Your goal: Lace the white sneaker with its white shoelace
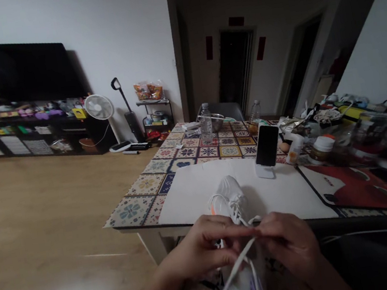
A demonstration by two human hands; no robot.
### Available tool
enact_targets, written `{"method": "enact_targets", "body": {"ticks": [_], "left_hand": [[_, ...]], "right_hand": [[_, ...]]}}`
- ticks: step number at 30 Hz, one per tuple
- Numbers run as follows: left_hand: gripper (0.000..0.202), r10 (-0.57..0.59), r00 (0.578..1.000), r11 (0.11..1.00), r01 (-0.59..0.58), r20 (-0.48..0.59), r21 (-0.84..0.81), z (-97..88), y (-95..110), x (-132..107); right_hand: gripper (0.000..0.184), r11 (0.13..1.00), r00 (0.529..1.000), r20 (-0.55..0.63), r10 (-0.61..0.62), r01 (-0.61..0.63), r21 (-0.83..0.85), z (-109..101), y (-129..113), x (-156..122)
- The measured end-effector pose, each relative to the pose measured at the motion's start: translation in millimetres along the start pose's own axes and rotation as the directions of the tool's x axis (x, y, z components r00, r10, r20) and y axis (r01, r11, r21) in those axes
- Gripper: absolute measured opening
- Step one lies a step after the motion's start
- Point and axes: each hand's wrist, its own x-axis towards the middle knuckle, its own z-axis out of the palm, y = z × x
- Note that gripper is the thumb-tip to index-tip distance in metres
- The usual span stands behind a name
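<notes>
A white lace-up sneaker [231,193] has its toe on the white sheet and its heel end toward me, near my lap. Over its opening my two hands meet, fingertip to fingertip. My right hand [287,240] is closed, pinching a flat white shoelace [239,262] that slants down to the left. The index finger of my left hand [209,245] reaches across to the right fingertips; its thumb lies against the lace, and its other fingers curl in. Part of the shoe's middle is hidden behind my hands. Purple trim shows at the heel end.
Under the shoe lies a white sheet [186,190] on the patterned table [133,208]. A phone [267,145] stands on a white stand ahead. Bottles, jars and a red-and-white board [354,183] crowd the right. A clear plastic bottle [206,123] stands farther back.
</notes>
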Motion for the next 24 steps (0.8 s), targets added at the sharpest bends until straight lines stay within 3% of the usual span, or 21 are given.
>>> {"method": "enact_targets", "body": {"ticks": [3,6,11,16,18,20,24], "left_hand": [[0.03,0.073,0.99,0.997,-0.071,-0.119,0.027,7.2,-4,5],[0.025,0.125,0.972,0.992,-0.121,-0.2,0.033,10.9,-8,7],[0.024,0.109,0.977,0.994,-0.106,-0.185,0.028,17.1,-8,7],[0.026,0.092,0.983,0.996,-0.094,-0.157,-0.004,20.4,-8,6],[0.022,0.146,0.971,0.989,-0.149,-0.19,0.002,20.2,-7,5],[0.018,0.209,0.947,0.978,-0.209,-0.242,0.024,19.7,-7,4],[0.018,0.257,0.92,0.966,-0.247,-0.296,0.071,19.8,-7,3]], "right_hand": [[0.01,0.982,0.982,0.149,-0.115,0.134,-0.13,6,-4,0],[0.012,0.974,0.969,0.2,-0.142,0.173,-0.148,7,-4,2],[0.011,0.979,0.972,0.177,-0.153,0.173,-0.108,9,-4,4],[0.012,0.993,0.998,0.062,-0.02,0.027,-0.113,12,-5,0],[0.01,0.99,0.995,0.099,-0.034,0.047,-0.129,12,-5,-1],[0.02,0.987,0.986,0.146,-0.08,0.099,-0.127,11,-7,0],[0.016,0.98,0.984,0.126,-0.127,0.144,-0.135,12,-8,5]]}}
